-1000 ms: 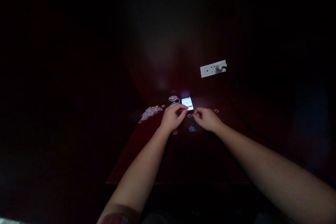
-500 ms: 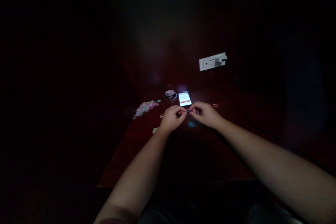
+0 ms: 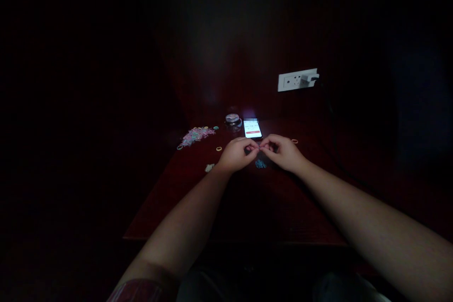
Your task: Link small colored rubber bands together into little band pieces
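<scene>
Nearest on the dark red surface (image 3: 276, 212), a small pale pile (image 3: 209, 168) lies beside the left wrist and a blue pile (image 3: 261, 164) just this side of where the left hand (image 3: 238, 155) and right hand (image 3: 286, 153) meet, pinched narrow; I cannot tell whether they hold anything. Beyond are a multicoloured pile (image 3: 197, 137), lit phone (image 3: 252, 127) and jar (image 3: 232, 118).

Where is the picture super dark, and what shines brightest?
Head view: edges nearly black, phone screen shining brightest; head view: faint purplish glow just beyond it; head view: too dim to tell what, if anything, the left hand and right hand hold.
</scene>
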### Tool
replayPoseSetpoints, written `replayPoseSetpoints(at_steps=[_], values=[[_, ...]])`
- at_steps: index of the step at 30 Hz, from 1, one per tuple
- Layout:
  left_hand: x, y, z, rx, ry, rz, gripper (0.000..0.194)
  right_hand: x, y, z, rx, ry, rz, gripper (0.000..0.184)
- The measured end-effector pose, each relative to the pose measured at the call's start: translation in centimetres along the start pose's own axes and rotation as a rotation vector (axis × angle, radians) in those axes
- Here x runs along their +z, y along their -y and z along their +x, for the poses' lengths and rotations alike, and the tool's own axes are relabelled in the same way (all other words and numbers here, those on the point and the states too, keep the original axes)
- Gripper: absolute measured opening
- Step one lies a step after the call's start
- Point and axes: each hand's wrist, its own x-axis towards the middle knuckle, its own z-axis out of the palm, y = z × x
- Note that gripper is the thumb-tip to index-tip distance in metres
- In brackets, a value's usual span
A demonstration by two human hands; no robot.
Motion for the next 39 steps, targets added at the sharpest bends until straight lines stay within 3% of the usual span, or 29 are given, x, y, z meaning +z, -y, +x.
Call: replayPoseSetpoints(at_steps=[12, 39], values=[[0.03, 0.30, -0.09, -0.022, -0.008, -0.020, 0.007, -0.11, -0.47, 0.01, 0.060, -0.011, -0.061, 0.016], [-0.07, -0.08, 0.05, -0.003, -0.039, 0.017, 0.004, 0.18, -0.03, -0.01, 0.078, -0.006, 0.105, 0.015]])
